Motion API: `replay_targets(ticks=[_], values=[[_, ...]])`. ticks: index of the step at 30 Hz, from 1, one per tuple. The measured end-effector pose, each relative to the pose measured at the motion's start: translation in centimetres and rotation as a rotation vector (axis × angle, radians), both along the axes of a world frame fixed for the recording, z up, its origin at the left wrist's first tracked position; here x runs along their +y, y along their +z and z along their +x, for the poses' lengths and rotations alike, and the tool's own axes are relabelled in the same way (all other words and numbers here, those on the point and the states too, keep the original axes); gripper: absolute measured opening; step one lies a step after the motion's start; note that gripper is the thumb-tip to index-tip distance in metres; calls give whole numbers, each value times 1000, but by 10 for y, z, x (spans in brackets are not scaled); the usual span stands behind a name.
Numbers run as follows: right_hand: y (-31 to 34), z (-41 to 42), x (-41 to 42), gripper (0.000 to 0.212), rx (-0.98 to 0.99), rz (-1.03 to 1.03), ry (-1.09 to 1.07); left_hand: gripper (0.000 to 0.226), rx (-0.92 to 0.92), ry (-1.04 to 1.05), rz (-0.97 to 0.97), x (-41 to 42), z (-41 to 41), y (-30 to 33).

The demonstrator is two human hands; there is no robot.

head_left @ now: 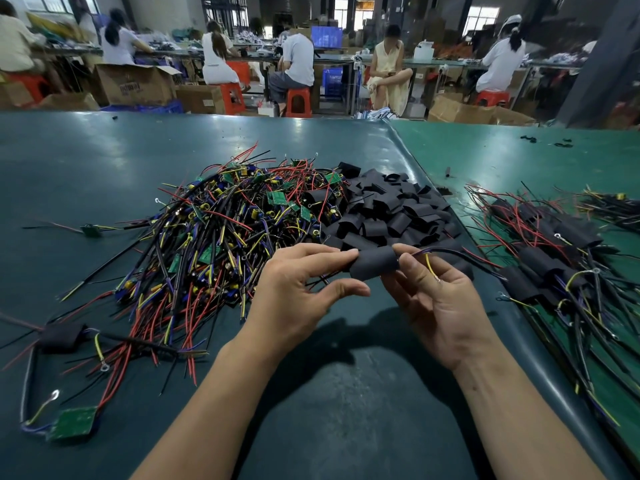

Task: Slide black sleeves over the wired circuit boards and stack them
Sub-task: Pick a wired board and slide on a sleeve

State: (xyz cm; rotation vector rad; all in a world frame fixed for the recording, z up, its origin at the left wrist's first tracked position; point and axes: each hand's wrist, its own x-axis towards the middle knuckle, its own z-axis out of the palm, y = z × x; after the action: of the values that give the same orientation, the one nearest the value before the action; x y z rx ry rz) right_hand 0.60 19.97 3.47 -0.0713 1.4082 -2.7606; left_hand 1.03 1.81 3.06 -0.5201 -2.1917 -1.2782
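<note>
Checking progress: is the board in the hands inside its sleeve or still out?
Inside: the black sleeve hides the board; only wires stick out past the right hand.

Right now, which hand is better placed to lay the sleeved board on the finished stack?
Right hand: it holds the wires leading out of the black sleeve and is nearer the finished stack.

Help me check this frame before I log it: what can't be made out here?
Head view only:
- Board inside the held sleeve: hidden by the sleeve, so how far it is in cannot be told.
- Left hand and right hand fingertips behind the sleeve: covered by it.
- Lower boards in the wire pile: buried under wires.
- Sleeved stack: cut off by the right edge; count unclear.
- Print on the loose board: too small.
</note>
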Motion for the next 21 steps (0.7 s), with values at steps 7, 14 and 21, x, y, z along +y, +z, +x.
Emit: replay_targets(ticks=[7,14,21], values=[[2,2,0,15,-20,28,52,38,141,72,-103,2,-1,-2],[1,3,-2,13,-32,84,8,40,181,73,-119,3,-2,-2],[1,3,-1,11,-48,71,16,51,124,95,-31,1,1,3]])
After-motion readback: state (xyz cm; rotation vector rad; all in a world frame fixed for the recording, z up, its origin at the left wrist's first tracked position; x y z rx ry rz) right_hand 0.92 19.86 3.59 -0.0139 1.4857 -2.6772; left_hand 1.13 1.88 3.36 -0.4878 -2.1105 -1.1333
